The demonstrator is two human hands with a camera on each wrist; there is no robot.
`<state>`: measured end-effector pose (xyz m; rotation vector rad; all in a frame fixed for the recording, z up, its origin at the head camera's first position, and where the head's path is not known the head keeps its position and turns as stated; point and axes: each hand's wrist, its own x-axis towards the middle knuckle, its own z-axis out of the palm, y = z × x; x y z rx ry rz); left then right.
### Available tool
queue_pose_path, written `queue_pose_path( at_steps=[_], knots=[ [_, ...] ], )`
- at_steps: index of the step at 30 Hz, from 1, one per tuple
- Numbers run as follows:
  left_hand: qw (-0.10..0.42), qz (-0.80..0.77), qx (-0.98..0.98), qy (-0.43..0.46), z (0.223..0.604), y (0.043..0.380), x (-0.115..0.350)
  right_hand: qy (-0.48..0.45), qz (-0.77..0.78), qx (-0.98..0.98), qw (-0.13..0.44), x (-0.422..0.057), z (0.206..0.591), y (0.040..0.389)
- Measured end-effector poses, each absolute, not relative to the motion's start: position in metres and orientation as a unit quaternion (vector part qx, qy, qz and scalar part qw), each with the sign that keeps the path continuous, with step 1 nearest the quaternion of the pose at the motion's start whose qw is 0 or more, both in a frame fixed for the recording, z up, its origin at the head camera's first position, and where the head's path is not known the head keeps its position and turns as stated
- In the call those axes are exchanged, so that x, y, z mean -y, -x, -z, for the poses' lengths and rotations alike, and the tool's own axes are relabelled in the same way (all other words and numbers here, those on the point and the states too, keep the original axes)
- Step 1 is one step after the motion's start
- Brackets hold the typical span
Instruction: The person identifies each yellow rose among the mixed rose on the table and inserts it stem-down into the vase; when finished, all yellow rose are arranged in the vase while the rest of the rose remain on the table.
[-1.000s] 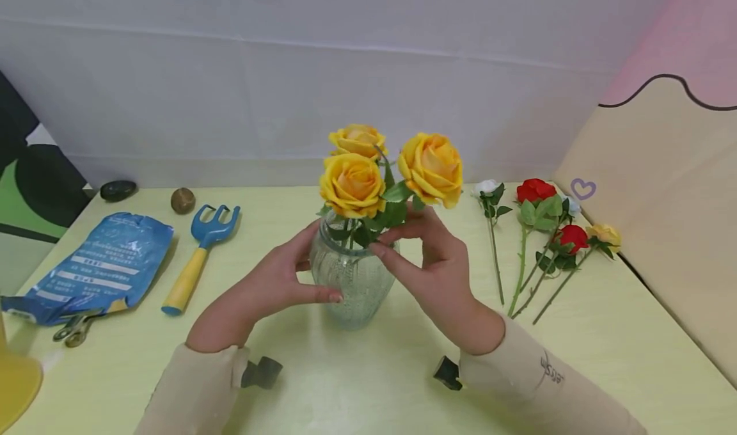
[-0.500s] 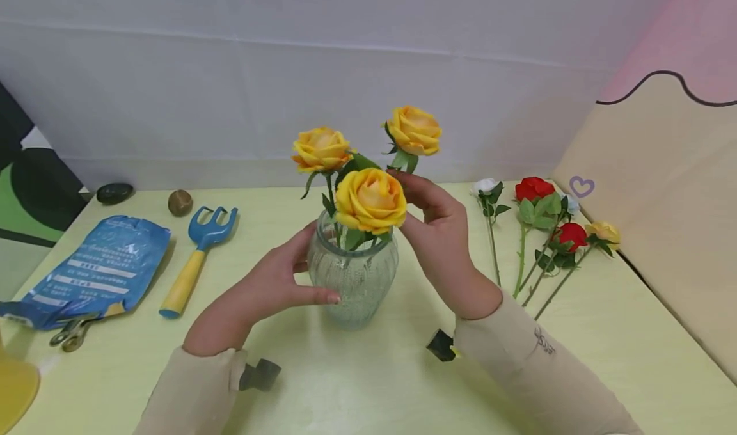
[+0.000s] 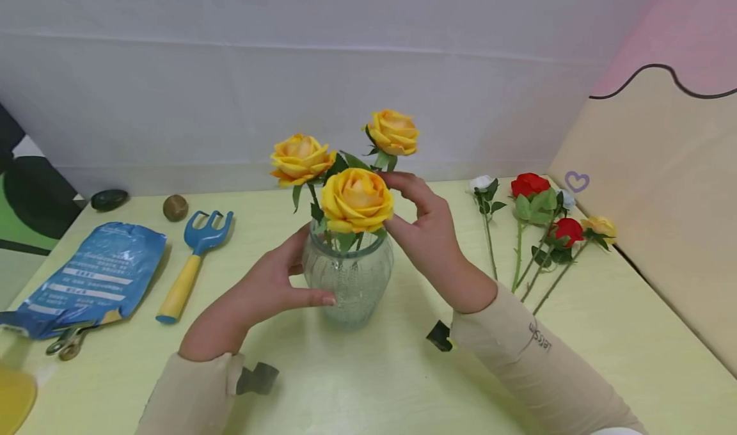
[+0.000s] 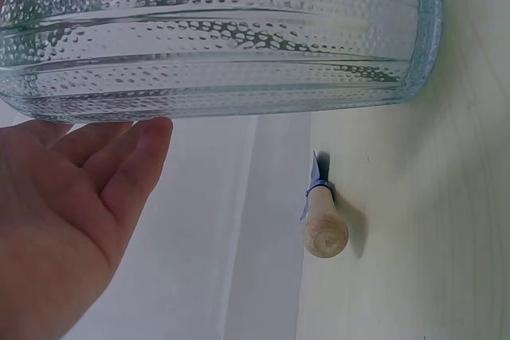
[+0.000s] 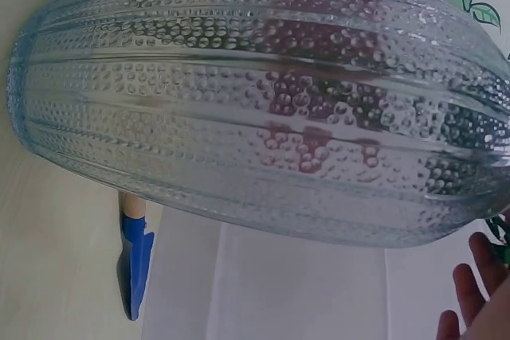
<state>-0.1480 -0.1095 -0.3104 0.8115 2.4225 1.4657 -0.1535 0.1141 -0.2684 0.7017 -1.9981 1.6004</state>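
Note:
In the head view, a ribbed clear glass vase [image 3: 348, 288] stands upright, holding several yellow roses [image 3: 357, 201] by their stems. My left hand [image 3: 270, 288] grips the vase from the left, thumb across its front; in the left wrist view its fingers [image 4: 135, 165] touch the bumpy glass. Raised to the blooms on the right, my right hand [image 3: 434, 237] has curled thumb and index finger at a yellow rose, their tips hidden behind the front bloom. Its other fingers [image 5: 470, 284] spread loosely near a leaf in the right wrist view.
A blue packet [image 3: 98, 275], scissors [image 3: 70, 344], a blue hand fork [image 3: 196, 262] and two stones [image 3: 175, 208] lie left. White, red and yellow roses [image 3: 567, 232] lie right. A blue-bladed tool [image 5: 137, 268] with a wooden handle lies by the backdrop.
The right hand has risen from the vase's mouth to the blooms. The roses have turned and shifted left, one bloom now in front. The left hand keeps its grip on the vase.

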Motion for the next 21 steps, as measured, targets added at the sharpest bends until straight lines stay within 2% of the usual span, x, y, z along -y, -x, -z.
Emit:
queue_pose_path(
  at_steps=[5,13,17,21],
  knots=[
    [0.099,-0.498,-0.819,-0.268,0.31,0.148,0.112,-0.289,-0.567,0.734,0.236,-0.113,0.267,0.155],
    [0.098,-0.497,-0.825,-0.251,0.311,0.146,0.117,-0.313,-0.612,0.705,0.176,-0.124,0.267,0.158],
    [0.096,-0.502,-0.821,-0.253,0.311,0.146,0.118,-0.276,-0.669,0.668,0.174,-0.154,0.272,0.16],
    [0.097,-0.506,-0.816,-0.261,0.311,0.148,0.116,-0.196,-0.706,0.655,0.185,-0.203,0.282,0.164]
  ],
)
